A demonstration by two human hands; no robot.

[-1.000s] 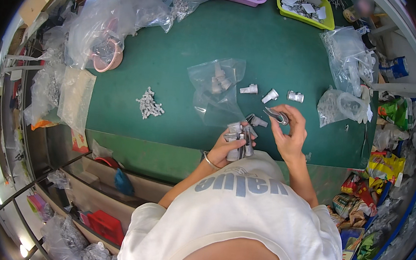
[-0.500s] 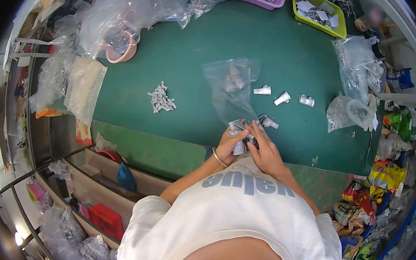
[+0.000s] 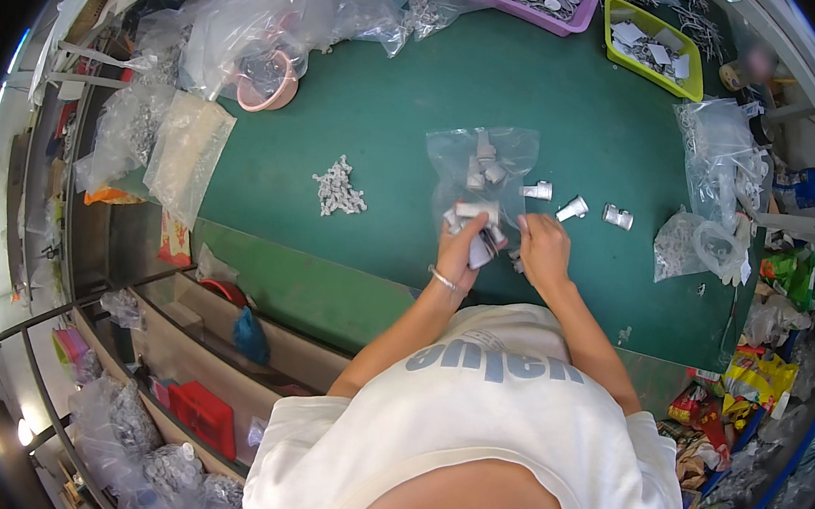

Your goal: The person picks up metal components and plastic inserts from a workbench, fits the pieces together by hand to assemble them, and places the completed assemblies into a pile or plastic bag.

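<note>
Fittings [image 3: 477, 210] partly hidden, clamped in grip of left hand [image 3: 457, 249] | right hand [image 3: 545, 250]: cannot tell grip

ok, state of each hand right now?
Left hand: closed around several grey fittings.
Right hand: fingers curled by the clear bag's right edge; whether it grips anything cannot be told.

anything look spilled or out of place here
Nothing looks plainly damaged. The heap of small pale-grey pieces lies loose on the flat green tabletop without a container, so it could pass for a spill, though it is fairly compact. Three silvery cylindrical fittings to the right also lie at mismatched angles.
</note>
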